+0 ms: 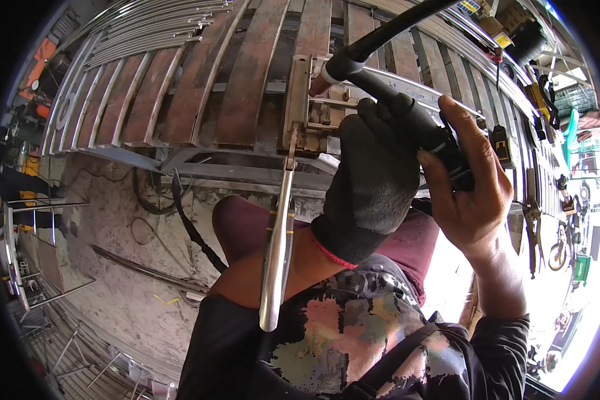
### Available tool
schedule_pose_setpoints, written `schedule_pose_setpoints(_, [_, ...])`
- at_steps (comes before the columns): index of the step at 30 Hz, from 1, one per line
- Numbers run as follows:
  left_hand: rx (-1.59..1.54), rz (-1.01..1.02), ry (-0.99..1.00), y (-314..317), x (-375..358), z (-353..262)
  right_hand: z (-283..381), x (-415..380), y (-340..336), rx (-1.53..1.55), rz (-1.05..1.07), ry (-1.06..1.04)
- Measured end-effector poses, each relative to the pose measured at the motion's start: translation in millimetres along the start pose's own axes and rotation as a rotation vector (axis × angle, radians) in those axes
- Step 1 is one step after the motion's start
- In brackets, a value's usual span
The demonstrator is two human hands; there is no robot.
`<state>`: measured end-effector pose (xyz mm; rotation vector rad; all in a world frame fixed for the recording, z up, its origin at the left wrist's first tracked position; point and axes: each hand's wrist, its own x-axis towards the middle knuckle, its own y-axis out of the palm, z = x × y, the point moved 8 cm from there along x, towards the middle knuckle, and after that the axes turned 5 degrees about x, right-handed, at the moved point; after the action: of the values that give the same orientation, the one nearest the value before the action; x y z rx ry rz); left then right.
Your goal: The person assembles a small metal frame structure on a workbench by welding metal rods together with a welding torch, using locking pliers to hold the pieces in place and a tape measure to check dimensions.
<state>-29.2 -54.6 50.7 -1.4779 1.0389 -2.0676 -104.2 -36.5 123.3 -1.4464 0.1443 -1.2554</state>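
Observation:
A black TIG welding torch [401, 103] with a pinkish cup slants over a small metal workpiece [327, 117] at the bench edge. My left hand [373, 177], in a black glove with a red cuff edge, is closed round the torch handle. Bare, my right hand [473, 183] has its thumb and fingers on the rear of the same handle; its palm side is hidden. Locking pliers [280, 253] are clamped at the workpiece's left end, their handles pointing down toward my lap. The torch tip is too small to make out.
The slatted bench [240, 87] carries a bundle of thin metal rods [153, 30] at the back left. A tape measure [503, 147] sits at the right edge, with more clamps [532, 223] hanging there. Long bars [147, 270] and a black cable [190, 223] lie on the floor.

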Motion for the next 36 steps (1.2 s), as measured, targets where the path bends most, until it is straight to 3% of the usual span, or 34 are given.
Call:
schedule_pose_setpoints(5, [-0.078, 0.049, -0.006, 8, -1, -2, -1, -1, 2, 0.042, 0.051, 0.047])
schedule_pose_setpoints(8, [-0.026, -0.102, -0.001, 2, -2, 0, 1, 2, 0, 0.003, -0.021, -0.017])
schedule_pose_setpoints(14, [-0.103, 0.087, -0.013, 12, 2, -1, -6, -15, -20, 0.020, -0.083, 0.184])
schedule_pose_setpoints(17, [-0.221, 0.373, -0.023, 13, 10, 3, -7, -35, -45, 0.160, -0.203, 0.340])
schedule_pose_setpoints(18, [-0.105, 0.226, -0.059, 5, 10, 5, -7, -41, -55, 0.250, -0.226, 0.408])
schedule_pose_setpoints(22, [-0.091, 0.176, -0.050, 4, 0, -2, -1, -62, -90, 0.524, -0.384, 0.567])
schedule_pose_setpoints(29, [-0.061, 0.101, -0.089, -1, -6, -10, 17, -106, -163, 0.411, -0.708, 0.446])
schedule_pose_setpoints(36, [-0.179, 0.017, -0.123, -23, -5, -22, 13, -143, -164, 0.449, -0.712, 0.434])
